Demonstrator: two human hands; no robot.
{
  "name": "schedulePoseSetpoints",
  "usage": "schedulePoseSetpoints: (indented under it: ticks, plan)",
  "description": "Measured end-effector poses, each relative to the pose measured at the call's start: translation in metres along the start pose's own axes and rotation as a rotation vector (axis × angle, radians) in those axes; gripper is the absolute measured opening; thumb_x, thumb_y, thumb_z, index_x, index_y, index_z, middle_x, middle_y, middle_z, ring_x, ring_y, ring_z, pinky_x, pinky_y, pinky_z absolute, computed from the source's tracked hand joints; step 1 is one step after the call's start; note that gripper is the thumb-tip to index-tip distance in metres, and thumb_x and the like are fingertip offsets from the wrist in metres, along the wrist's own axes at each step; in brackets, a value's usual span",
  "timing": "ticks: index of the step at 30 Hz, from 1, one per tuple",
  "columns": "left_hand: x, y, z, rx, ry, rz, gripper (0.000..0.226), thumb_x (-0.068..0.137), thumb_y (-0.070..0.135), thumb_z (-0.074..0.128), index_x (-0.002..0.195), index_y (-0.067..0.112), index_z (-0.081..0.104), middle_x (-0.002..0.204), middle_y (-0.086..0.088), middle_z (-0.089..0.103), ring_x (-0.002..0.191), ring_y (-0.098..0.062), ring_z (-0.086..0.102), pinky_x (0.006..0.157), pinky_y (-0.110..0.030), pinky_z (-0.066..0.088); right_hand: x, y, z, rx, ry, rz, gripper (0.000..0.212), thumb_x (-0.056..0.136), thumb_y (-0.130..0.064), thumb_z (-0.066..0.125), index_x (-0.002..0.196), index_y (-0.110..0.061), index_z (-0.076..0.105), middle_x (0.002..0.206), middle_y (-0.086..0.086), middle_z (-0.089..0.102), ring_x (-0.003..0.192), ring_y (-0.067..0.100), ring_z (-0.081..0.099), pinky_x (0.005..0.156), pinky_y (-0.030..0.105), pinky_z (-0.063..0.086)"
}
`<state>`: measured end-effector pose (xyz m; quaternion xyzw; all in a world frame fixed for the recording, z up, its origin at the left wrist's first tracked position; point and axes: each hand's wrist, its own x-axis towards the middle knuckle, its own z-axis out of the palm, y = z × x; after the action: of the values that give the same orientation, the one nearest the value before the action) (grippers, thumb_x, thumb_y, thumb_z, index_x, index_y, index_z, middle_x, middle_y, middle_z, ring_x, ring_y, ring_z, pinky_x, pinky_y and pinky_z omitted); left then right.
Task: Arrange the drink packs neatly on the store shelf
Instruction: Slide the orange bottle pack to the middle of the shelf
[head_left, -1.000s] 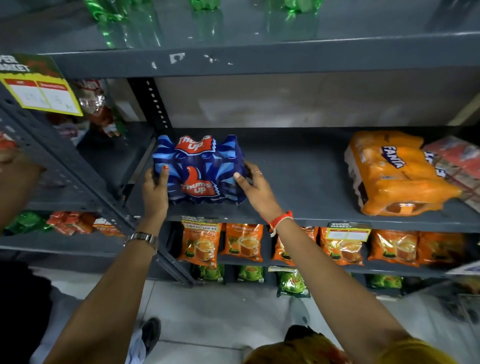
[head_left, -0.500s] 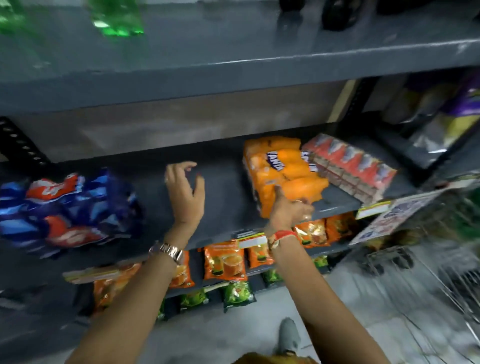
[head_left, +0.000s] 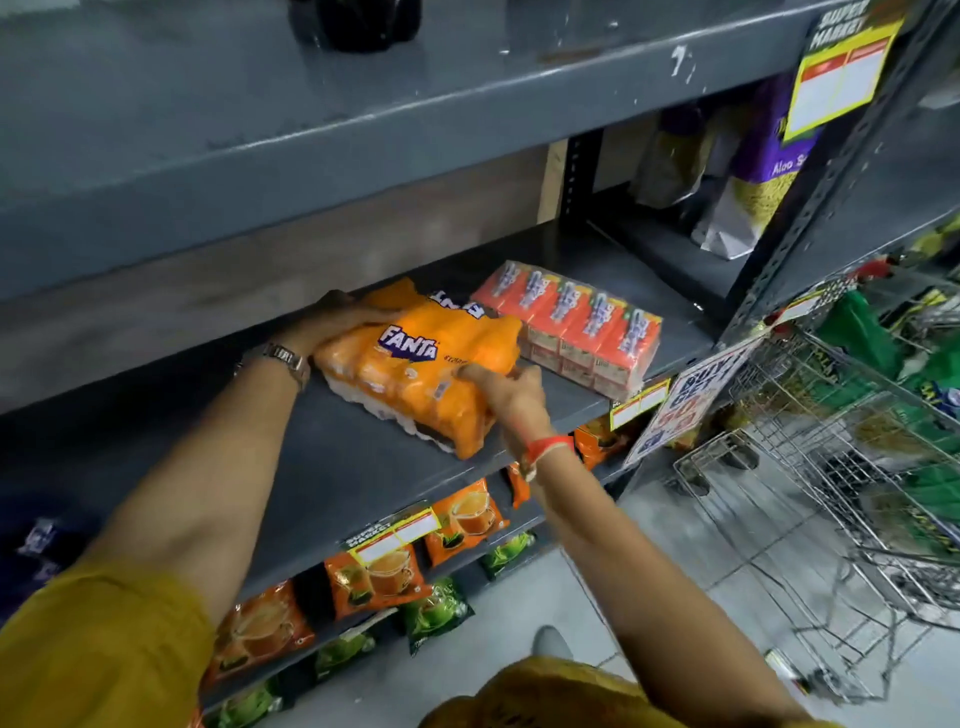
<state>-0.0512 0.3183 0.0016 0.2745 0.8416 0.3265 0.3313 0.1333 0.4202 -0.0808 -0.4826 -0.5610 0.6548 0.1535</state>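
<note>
Nearest the camera, two bare forearms in yellow sleeves reach up to the middle shelf (head_left: 337, 467), a grey metal board with open space along its front edge. The right hand (head_left: 506, 392), with an orange band at the wrist, closes its fingers on the near right edge of the orange pack (head_left: 421, 371), a shrink-wrapped bundle of soft drinks. The left hand (head_left: 340, 317), a watch on its wrist, lies curled over the pack's far left corner, pressing on the wrap. The pack sits on the shelf at a slant, one corner close to the front lip.

Just behind and to the right of it lies the red carton pack (head_left: 576, 325), a wrapped row of small juice boxes, touching or nearly touching the orange one. A wire trolley (head_left: 841, 467) stands off to the right on the floor.

The step in hand looks like squaring the orange pack. The next move likely calls for both hands to turn it until its long side runs parallel with the shelf edge, then slide it back, without nudging the cartons askew.
</note>
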Motion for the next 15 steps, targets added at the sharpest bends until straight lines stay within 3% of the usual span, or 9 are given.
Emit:
schedulePoseSetpoints:
  ticks: [2, 4, 6, 7, 10, 15]
  plan:
    - [0.004, -0.007, -0.001, -0.064, 0.021, -0.042, 0.039, 0.074, 0.046, 0.07, 0.104, 0.022, 0.062, 0.099, 0.0, 0.068, 0.084, -0.013, 0.062, 0.081, -0.026, 0.043, -0.01, -0.025, -0.008, 0.044, -0.052, 0.094, 0.088, 0.059, -0.035, 0.081, 0.13, -0.009, 0.037, 0.128, 0.009, 0.051, 0.117, 0.033, 0.053, 0.1, 0.051, 0.046]
    - [0.001, -0.011, -0.001, -0.175, 0.006, -0.071, 0.047, 0.081, 0.028, 0.067, 0.124, 0.014, 0.053, 0.121, -0.007, 0.06, 0.101, -0.021, 0.058, 0.091, -0.031, 0.041, -0.001, -0.012, -0.017, 0.065, -0.095, 0.11, 0.078, 0.065, -0.035, 0.08, 0.128, -0.012, 0.04, 0.122, 0.004, 0.052, 0.11, 0.029, 0.056, 0.097, 0.045, 0.05]
    - [-0.006, -0.016, 0.0, -0.267, 0.087, -0.139, 0.053, 0.081, 0.016, 0.066, 0.13, 0.007, 0.047, 0.13, -0.011, 0.054, 0.116, -0.027, 0.053, 0.097, -0.036, 0.041, 0.004, 0.003, -0.02, 0.031, -0.174, 0.184, 0.067, 0.073, -0.048, 0.07, 0.126, -0.015, 0.046, 0.129, 0.005, 0.055, 0.112, 0.027, 0.058, 0.091, 0.04, 0.052]
    - [-0.007, -0.022, 0.001, -0.316, 0.124, -0.182, 0.054, 0.081, 0.016, 0.067, 0.13, 0.006, 0.046, 0.132, -0.013, 0.053, 0.12, -0.029, 0.052, 0.1, -0.039, 0.041, 0.001, 0.002, -0.02, 0.009, -0.187, 0.155, 0.065, 0.076, -0.043, 0.069, 0.13, -0.017, 0.045, 0.135, 0.006, 0.052, 0.118, 0.028, 0.056, 0.093, 0.042, 0.05]
    - [-0.021, -0.036, 0.005, -0.396, 0.189, -0.322, 0.053, 0.081, 0.021, 0.067, 0.128, 0.006, 0.048, 0.131, -0.016, 0.055, 0.119, -0.032, 0.053, 0.1, -0.043, 0.043, -0.003, -0.038, -0.015, -0.027, -0.208, 0.004, 0.088, 0.069, -0.019, 0.081, 0.14, -0.019, 0.028, 0.143, 0.006, 0.043, 0.129, 0.032, 0.045, 0.103, 0.05, 0.044]
    - [-0.049, -0.055, 0.004, -0.548, 0.447, -0.315, 0.052, 0.077, 0.011, 0.07, 0.125, 0.004, 0.05, 0.12, -0.009, 0.057, 0.108, -0.026, 0.055, 0.085, -0.036, 0.044, 0.003, -0.053, -0.001, -0.239, -0.271, -0.161, 0.088, 0.063, -0.02, 0.085, 0.138, -0.014, 0.039, 0.141, 0.009, 0.049, 0.128, 0.031, 0.049, 0.103, 0.046, 0.045]
